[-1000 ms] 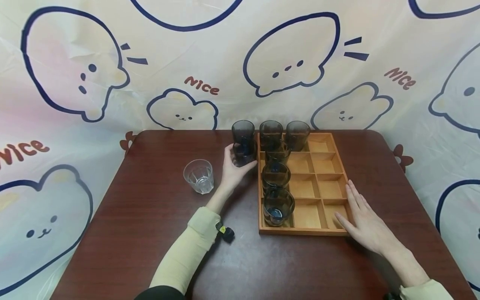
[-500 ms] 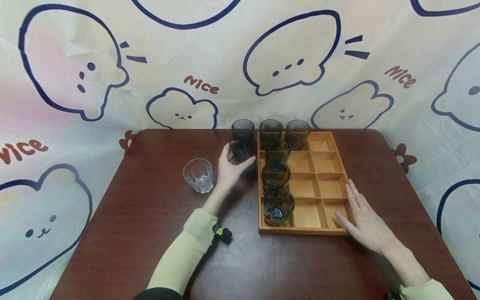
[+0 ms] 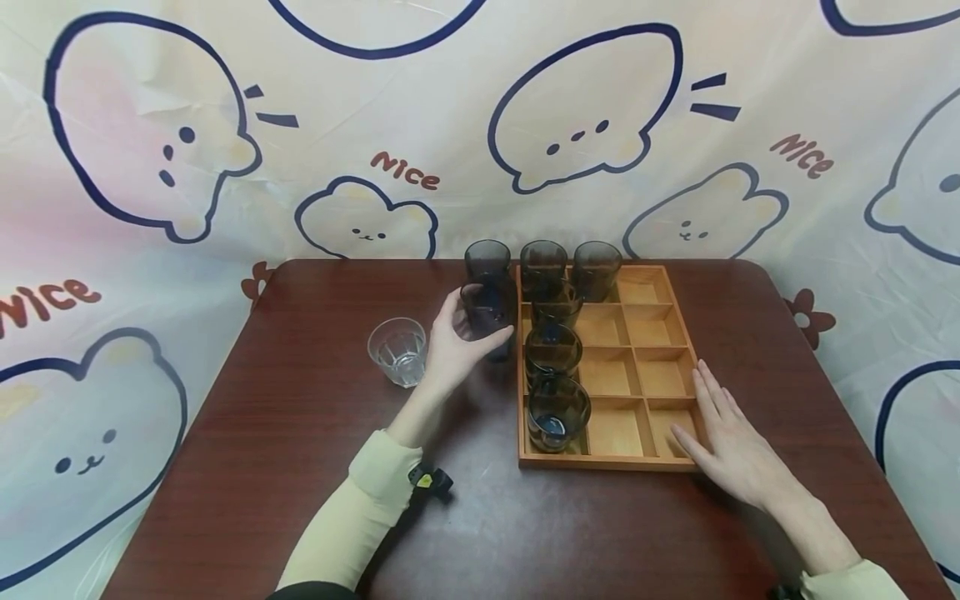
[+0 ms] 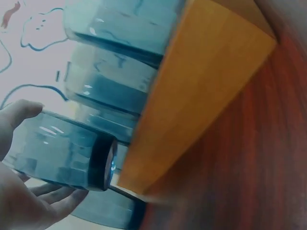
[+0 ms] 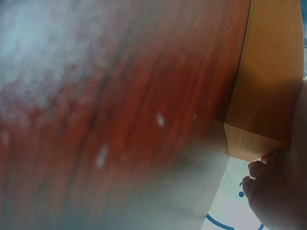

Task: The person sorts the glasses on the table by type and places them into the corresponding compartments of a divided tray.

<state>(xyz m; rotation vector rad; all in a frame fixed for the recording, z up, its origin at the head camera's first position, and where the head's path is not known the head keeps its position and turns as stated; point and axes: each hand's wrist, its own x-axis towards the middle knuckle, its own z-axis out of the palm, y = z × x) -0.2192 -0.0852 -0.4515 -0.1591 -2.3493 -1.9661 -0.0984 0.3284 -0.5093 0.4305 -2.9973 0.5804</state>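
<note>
My left hand (image 3: 456, 346) grips a smoky dark drinking glass (image 4: 62, 151), thumb on one side and fingers on the other. In the left wrist view its base shows, held off the table beside the tray's wall. Another dark glass (image 3: 487, 255) stands just behind it, partly covered. The wooden tray (image 3: 609, 461) is divided into compartments. Dark glasses fill its left column, the front one (image 3: 557, 414) nearest me, and one more glass (image 3: 597, 271) sits at the back of the second column. My right hand (image 3: 738, 454) rests with straight fingers against the tray's right side.
A clear glass (image 3: 398, 352) stands on the brown table (image 3: 300, 433), left of my left hand. Behind the table hangs a cloth (image 3: 465, 108) printed with cartoon bears. The tray's right-hand compartments (image 3: 660, 325) show bare wood.
The dark glass in my left hand has risen slightly and come a little nearer me, with the left forearm shifting left. My right hand and the tray have stayed put.
</note>
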